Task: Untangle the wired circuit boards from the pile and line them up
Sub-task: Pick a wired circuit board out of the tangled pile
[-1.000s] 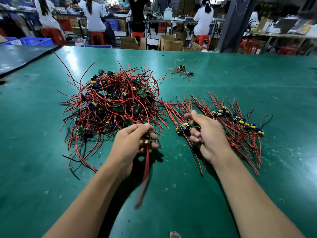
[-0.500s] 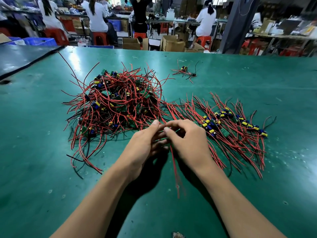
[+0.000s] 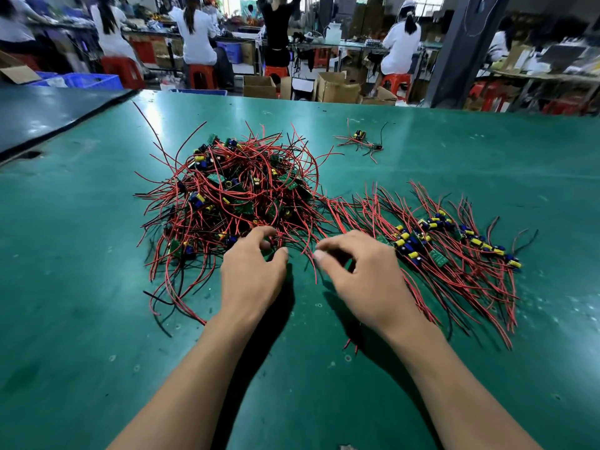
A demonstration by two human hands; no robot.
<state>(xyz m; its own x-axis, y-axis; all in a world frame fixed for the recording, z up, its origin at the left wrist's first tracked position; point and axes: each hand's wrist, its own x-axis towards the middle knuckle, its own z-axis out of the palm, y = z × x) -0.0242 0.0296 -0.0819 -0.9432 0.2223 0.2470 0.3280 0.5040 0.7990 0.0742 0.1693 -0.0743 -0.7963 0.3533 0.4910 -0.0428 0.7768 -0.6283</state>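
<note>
Now | left hand [image 3: 250, 274] loose at pile [image 3: 240, 196] | right hand [image 3: 363, 277] loose beside row [image 3: 454, 248] | stray board [image 3: 359, 135] beyond

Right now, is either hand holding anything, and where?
Nothing plainly held. The left hand touches the tangled pile of red-wired circuit boards at its near edge; the right hand hangs curled, empty.

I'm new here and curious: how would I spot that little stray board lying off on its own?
Start at the green table. Past the big tangled pile and the lined-up row on its right, toward the far edge, lies the stray board. It alone sits apart, touching neither group.
</note>
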